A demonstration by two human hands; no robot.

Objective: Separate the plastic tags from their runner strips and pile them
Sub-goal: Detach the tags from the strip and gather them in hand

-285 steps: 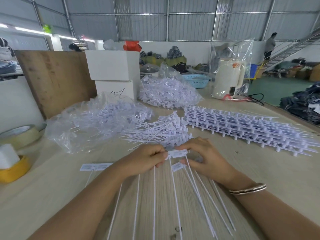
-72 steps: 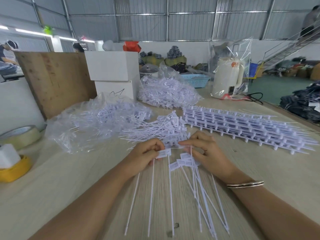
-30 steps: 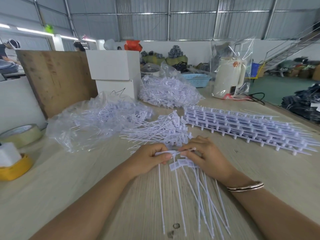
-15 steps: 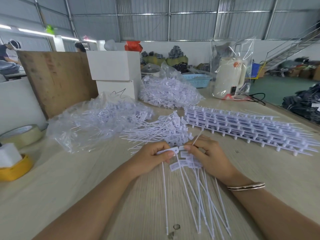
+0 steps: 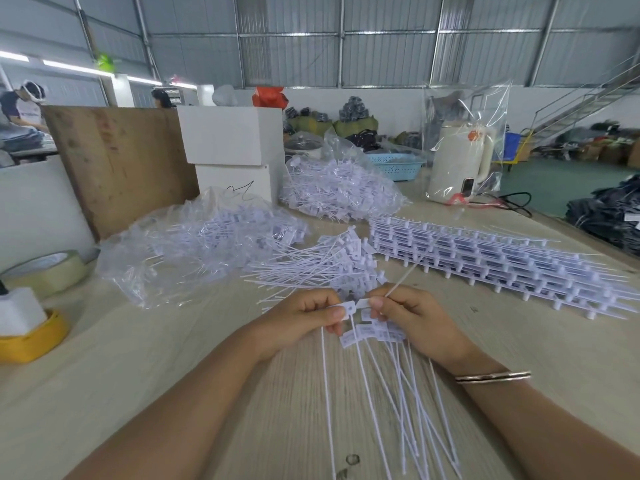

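Note:
My left hand [image 5: 304, 322] pinches the head of one white plastic tag [image 5: 347, 310] whose long tail hangs toward me. My right hand [image 5: 412, 318] pinches the thin white runner strip [image 5: 408, 275], which sticks up and away from the fingers, and it also holds a bunch of separated tags [image 5: 377, 332] with tails fanned over the table. A pile of separated tags [image 5: 322, 263] lies just beyond my hands. A stack of uncut tag strips [image 5: 502, 268] stretches along the right.
Clear bags of tags lie at the left [image 5: 194, 244] and at the back [image 5: 339, 188]. White boxes [image 5: 232, 150], a wooden board [image 5: 114, 164], tape rolls [image 5: 45, 271], a yellow roll [image 5: 31, 337] and a bagged kettle [image 5: 457, 161] stand around the wooden table [image 5: 138, 358].
The last few tags still hanging on the strip have gone into the bunch under my right hand. The runner strip has swung from lying between my hands to pointing up and away.

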